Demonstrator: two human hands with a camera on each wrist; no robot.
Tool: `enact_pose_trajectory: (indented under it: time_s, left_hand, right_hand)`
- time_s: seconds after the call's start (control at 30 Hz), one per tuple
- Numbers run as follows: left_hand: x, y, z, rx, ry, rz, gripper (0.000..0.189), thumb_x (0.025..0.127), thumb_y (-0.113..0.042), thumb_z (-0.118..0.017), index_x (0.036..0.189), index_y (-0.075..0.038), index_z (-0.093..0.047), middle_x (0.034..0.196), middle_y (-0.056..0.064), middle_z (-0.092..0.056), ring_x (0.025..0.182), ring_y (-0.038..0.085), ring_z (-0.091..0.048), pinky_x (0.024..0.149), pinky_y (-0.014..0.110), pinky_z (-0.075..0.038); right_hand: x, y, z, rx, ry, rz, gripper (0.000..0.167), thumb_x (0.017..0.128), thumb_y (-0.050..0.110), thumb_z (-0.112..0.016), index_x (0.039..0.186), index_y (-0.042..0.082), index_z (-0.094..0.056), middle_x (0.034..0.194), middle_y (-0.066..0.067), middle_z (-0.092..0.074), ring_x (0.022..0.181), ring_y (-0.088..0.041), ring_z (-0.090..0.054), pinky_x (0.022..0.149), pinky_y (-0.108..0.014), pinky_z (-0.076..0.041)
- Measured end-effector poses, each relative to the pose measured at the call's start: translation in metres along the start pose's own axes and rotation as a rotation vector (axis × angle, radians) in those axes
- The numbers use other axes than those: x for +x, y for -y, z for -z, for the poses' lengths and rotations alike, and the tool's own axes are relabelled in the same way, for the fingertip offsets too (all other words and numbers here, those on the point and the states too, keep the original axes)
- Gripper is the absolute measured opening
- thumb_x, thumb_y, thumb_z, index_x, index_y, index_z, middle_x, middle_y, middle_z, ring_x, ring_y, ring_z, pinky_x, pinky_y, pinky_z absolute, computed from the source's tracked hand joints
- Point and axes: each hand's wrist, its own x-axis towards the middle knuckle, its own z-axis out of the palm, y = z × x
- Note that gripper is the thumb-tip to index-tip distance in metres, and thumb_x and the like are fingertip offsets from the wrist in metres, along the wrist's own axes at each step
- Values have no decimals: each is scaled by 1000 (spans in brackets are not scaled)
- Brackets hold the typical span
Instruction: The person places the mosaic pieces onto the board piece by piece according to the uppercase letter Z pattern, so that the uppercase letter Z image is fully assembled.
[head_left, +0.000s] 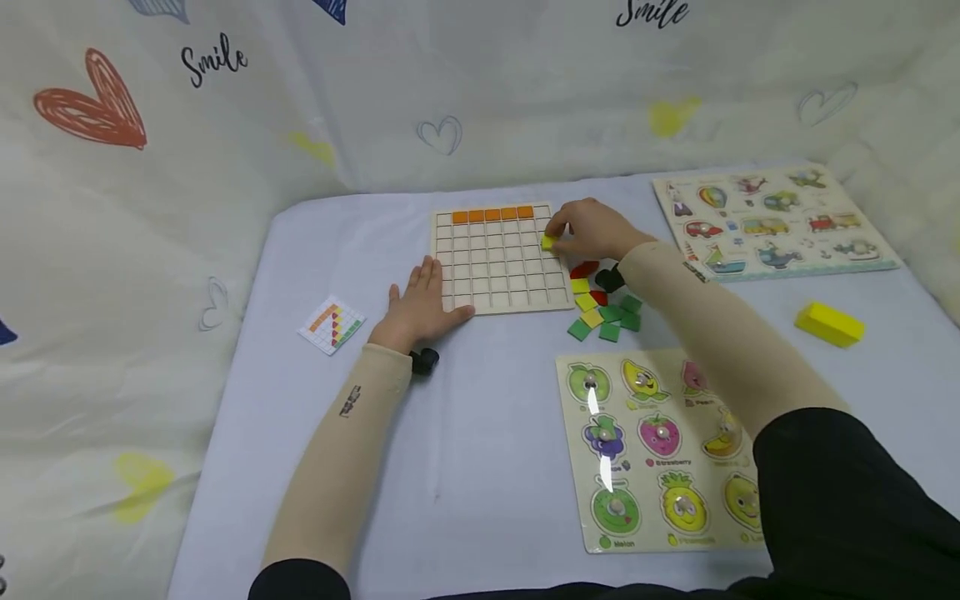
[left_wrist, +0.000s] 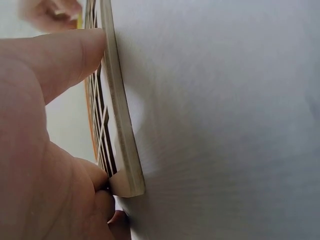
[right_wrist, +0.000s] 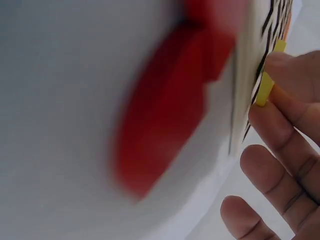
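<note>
A wooden grid board (head_left: 495, 265) lies on the white table with several orange tiles (head_left: 492, 215) along its far row. My left hand (head_left: 422, 307) rests at the board's near left corner, fingers along the left side and thumb against the near edge. Between thumb and fingertips, my right hand (head_left: 592, 229) pinches a yellow square tile (right_wrist: 266, 85) over the board's right side. Beside the board's right edge lie loose green tiles (head_left: 609, 332), yellow tiles (head_left: 585, 302) and red pieces (head_left: 584, 269). A small pattern card (head_left: 332, 325) sits left of my left hand.
A fruit peg puzzle (head_left: 630, 454) lies in front, partly under my right arm. At the far right is a vehicle puzzle (head_left: 780, 223), with a yellow block (head_left: 830, 324) nearer me. Behind the table hangs a printed cloth (head_left: 525, 92).
</note>
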Motion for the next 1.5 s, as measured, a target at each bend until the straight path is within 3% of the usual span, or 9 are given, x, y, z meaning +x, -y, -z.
enact_pose_trajectory:
  time_s: [0.23,0.53,0.7,1.1,1.27,1.37,1.5]
  left_hand:
    - [0,-9,-8,2,7,-10,108,99,-68,-49,166,-5,7,176,10,13,166,30,5,130,64,-2]
    - [2,-15,-15,-1,12,-18,108,99,-69,-49,167,-6,5,176,9,13,165,29,6,131,63,-2]
    - [3,-16,-14,-2,8,-17,108,99,-70,-49,167,-7,6,176,8,13,166,28,6,131,63,-1]
    - [1,-14,-6,6,10,-9,107,99,-68,-48,166,-6,8,176,9,14,166,28,7,131,62,-1]
    - [1,-10,-3,3,9,-1,108,99,-69,-48,166,-5,8,176,9,14,165,29,7,131,63,0]
    - [0,-6,-2,-7,10,4,108,99,-68,-48,166,-5,8,176,9,14,165,29,8,131,63,0]
    - [-2,-2,2,-16,9,12,108,99,-67,-49,166,-5,8,176,9,15,165,29,8,130,63,0]
  right_hand:
    - [17,7,-1,-42,-21,-29,32,101,19,-69,130,7,-72,137,-15,-67,126,-33,-59,111,-50,-49]
    - [26,8,-5,-108,-17,-82,36,101,19,-66,135,7,-70,141,-15,-67,128,-35,-60,110,-53,-49]
    - [25,9,-2,-104,-41,-78,33,101,19,-65,132,7,-71,138,-15,-68,126,-35,-60,110,-53,-49]
    - [26,14,4,-92,-13,-80,36,103,21,-64,136,8,-68,139,-15,-65,129,-34,-57,115,-53,-44]
    - [17,6,7,-72,-4,-12,29,103,18,-64,129,8,-72,131,-14,-69,115,-32,-60,105,-50,-51]
    - [4,2,7,-58,20,14,23,102,19,-66,122,11,-74,119,-12,-72,105,-29,-59,95,-44,-51]
    - [-17,-1,8,-40,68,17,17,101,20,-67,113,14,-76,111,-8,-73,103,-27,-56,91,-41,-49]
